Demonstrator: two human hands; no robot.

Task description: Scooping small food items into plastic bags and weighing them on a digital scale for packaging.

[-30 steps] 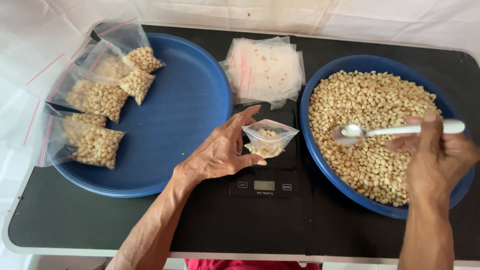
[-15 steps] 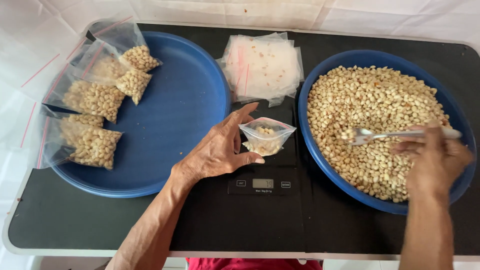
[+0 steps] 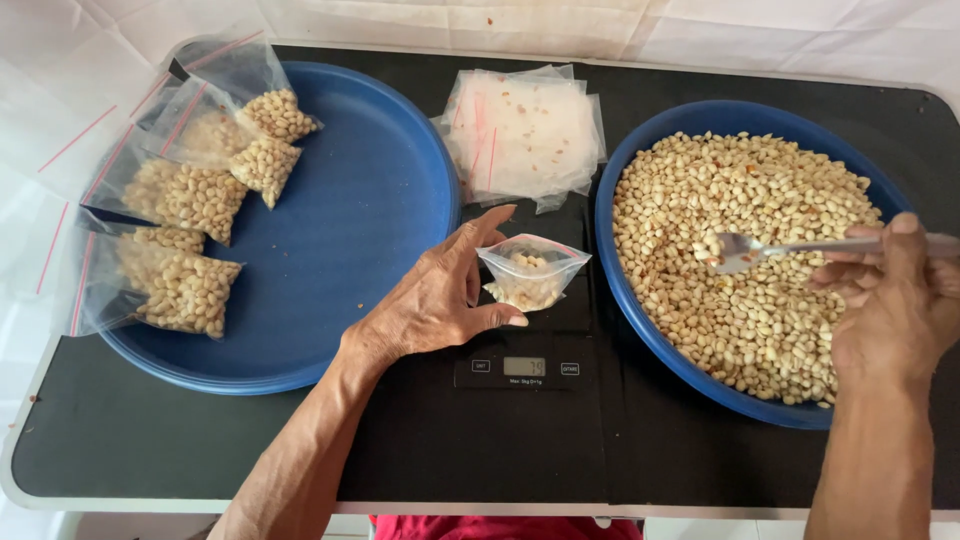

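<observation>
The left hand [image 3: 430, 300] holds a small clear bag [image 3: 531, 272] open on top of a black scale [image 3: 522, 345]. The thumb and fingers pinch the left side of the bag, so the grip is closed on it. The bag stands up with its mouth open and has a few pale nuts in the bottom. The scale sits in the middle of a black table [image 3: 150, 440], and its little screen faces the person.

The right hand [image 3: 895, 300] is clenched around the handle of a silver spoon [image 3: 760, 250]. The spoon is held flat and points to the left. It has some nuts in its bowl. It hangs just above a big blue bowl [image 3: 640, 330] full of pale nuts [image 3: 740, 290], on the right side of the table. The spoon is well apart from the small clear bag.

On the left lies a big blue tray [image 3: 350, 230]. About 5 filled bags of nuts [image 3: 185, 245] rest on its left edge, touching each other, with their tops hanging over the rim. Behind the scale, between the tray and the bowl, lies a flat pile of empty clear bags [image 3: 525, 135]. White cloth [image 3: 600, 25] hangs behind the table.
</observation>
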